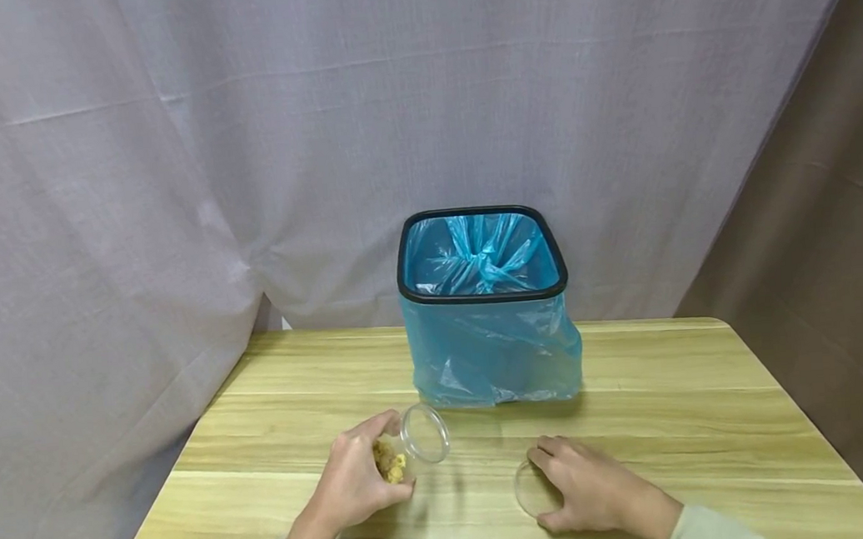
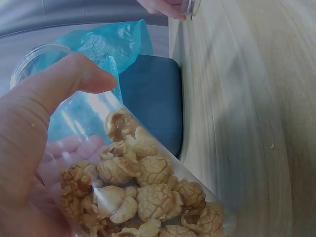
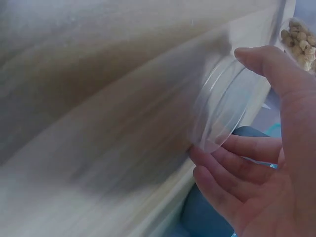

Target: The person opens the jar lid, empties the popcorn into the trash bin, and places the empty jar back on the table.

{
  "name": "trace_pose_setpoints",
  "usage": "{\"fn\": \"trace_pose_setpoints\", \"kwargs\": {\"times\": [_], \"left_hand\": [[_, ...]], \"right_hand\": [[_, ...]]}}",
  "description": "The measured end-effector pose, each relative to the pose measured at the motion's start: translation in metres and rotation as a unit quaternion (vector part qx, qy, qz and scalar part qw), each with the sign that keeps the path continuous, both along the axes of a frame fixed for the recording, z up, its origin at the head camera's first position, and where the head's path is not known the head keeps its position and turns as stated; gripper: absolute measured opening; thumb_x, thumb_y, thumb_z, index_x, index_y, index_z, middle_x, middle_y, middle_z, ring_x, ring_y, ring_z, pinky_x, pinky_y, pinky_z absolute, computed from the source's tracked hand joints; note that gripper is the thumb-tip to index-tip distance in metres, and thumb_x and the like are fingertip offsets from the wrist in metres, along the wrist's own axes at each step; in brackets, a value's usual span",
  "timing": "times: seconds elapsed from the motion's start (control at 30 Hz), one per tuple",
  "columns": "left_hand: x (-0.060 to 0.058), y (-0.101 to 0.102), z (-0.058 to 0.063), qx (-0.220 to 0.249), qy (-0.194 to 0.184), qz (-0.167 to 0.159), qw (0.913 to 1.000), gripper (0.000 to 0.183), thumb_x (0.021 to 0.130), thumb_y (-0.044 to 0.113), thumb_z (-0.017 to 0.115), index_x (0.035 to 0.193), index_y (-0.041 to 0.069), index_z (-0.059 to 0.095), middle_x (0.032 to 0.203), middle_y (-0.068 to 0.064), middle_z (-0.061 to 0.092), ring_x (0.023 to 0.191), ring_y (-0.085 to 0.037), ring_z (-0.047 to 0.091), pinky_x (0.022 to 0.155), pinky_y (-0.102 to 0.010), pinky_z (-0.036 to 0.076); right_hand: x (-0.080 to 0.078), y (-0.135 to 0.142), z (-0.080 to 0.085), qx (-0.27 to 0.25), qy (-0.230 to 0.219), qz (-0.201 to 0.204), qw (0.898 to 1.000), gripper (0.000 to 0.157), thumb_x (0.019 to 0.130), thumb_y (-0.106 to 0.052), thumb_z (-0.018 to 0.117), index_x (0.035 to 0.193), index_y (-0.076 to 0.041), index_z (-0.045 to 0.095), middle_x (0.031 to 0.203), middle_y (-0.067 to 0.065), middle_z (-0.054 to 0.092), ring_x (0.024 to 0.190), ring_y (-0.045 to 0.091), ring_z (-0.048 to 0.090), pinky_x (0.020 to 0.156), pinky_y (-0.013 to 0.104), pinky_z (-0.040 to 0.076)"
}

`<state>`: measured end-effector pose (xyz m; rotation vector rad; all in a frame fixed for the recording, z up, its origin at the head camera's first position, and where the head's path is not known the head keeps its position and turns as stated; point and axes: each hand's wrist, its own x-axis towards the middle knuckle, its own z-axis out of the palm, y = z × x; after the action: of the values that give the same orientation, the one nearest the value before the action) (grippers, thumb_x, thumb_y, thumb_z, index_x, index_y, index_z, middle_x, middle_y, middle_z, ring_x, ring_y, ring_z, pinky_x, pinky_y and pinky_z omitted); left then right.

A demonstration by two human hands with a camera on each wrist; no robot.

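Note:
My left hand [image 1: 348, 480] grips a clear plastic jar [image 2: 91, 118] round its side, thumb and fingers on opposite walls. Tilted over the table, the jar points its uncovered mouth up toward the right. Caramel-coated popcorn [image 2: 155, 195] fills its lower part, showing brown and yellowish through the wall. To the right, my right hand [image 1: 593, 488] holds a round clear lid [image 3: 224, 106] by its edge. The thumb lies at one side of the lid and the fingertips at the other, right down by the tabletop. In the head view the hand covers part of the lid.
A bin [image 1: 483, 297] with a black rim and a blue plastic bag liner [image 1: 493, 349] stands behind the hands, at the far side of the wooden table [image 1: 712, 417]. Grey cloth [image 1: 317, 144] hangs behind the table, with a brown surface along the right.

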<state>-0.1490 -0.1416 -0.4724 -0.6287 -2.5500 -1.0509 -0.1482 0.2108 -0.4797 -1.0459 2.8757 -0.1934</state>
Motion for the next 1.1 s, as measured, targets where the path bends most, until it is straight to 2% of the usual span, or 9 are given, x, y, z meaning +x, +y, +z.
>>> {"fn": "trace_pose_setpoints", "kwargs": {"times": [0.23,0.37,0.5,0.6,0.73,0.9,1.1], "left_hand": [[0.000,-0.001,0.000,-0.002,-0.001,0.008,1.0000,0.075,0.054,0.013,0.095,0.125,0.010,0.070,0.108,-0.002,0.078,0.099,-0.018,0.075,0.083,-0.027,0.064],[0.000,-0.003,0.000,0.002,-0.007,0.007,1.0000,0.075,0.054,0.014,0.095,0.125,0.012,0.070,0.108,0.001,0.078,0.098,-0.012,0.073,0.082,-0.025,0.063],[-0.001,-0.007,0.002,0.005,-0.015,0.008,0.9999,0.076,0.055,0.014,0.095,0.126,0.009,0.070,0.109,-0.001,0.078,0.092,-0.012,0.070,0.076,-0.022,0.061],[-0.003,-0.011,0.004,0.004,-0.020,0.012,0.9997,0.076,0.055,0.014,0.095,0.127,0.007,0.070,0.110,-0.002,0.078,0.090,-0.014,0.071,0.073,-0.020,0.060],[-0.008,-0.021,0.006,-0.010,-0.018,0.019,0.9996,0.075,0.055,0.014,0.094,0.126,0.007,0.070,0.109,-0.001,0.077,0.092,-0.015,0.071,0.075,-0.021,0.060],[-0.013,-0.036,0.012,-0.027,-0.004,0.028,0.9993,0.076,0.055,0.013,0.093,0.126,0.005,0.069,0.108,-0.003,0.077,0.087,-0.013,0.068,0.073,-0.022,0.059],[-0.024,-0.053,0.032,-0.041,0.005,0.028,0.9987,0.076,0.055,0.012,0.092,0.127,0.004,0.068,0.108,-0.006,0.078,0.089,-0.016,0.070,0.073,-0.023,0.060]], "right_hand": [[0.003,0.002,-0.006,-0.004,0.018,-0.003,1.000,0.081,0.083,-0.059,0.080,0.133,0.002,0.065,0.134,0.020,0.065,0.123,0.040,0.067,0.101,0.054,0.059],[0.005,0.007,-0.005,-0.024,-0.012,-0.017,0.999,0.084,0.086,-0.063,0.077,0.138,0.002,0.063,0.140,0.022,0.062,0.128,0.043,0.064,0.103,0.058,0.058],[0.004,0.014,0.002,-0.044,-0.048,-0.034,0.997,0.084,0.090,-0.065,0.073,0.139,0.003,0.061,0.142,0.022,0.063,0.128,0.041,0.065,0.103,0.057,0.058],[0.001,0.021,0.012,-0.058,-0.078,-0.050,0.994,0.080,0.093,-0.063,0.070,0.140,0.002,0.061,0.143,0.021,0.063,0.129,0.040,0.065,0.103,0.057,0.057],[-0.006,0.034,0.026,-0.067,-0.091,-0.068,0.991,0.080,0.096,-0.062,0.067,0.143,0.002,0.060,0.146,0.025,0.061,0.132,0.044,0.062,0.105,0.060,0.054],[-0.016,0.051,0.050,-0.060,-0.047,-0.067,0.995,0.084,0.097,-0.066,0.063,0.143,0.005,0.060,0.144,0.028,0.062,0.131,0.046,0.063,0.105,0.061,0.055],[-0.026,0.069,0.088,-0.034,0.014,-0.086,0.996,0.089,0.096,-0.071,0.060,0.142,0.005,0.060,0.143,0.027,0.063,0.129,0.044,0.065,0.105,0.060,0.056]]}}
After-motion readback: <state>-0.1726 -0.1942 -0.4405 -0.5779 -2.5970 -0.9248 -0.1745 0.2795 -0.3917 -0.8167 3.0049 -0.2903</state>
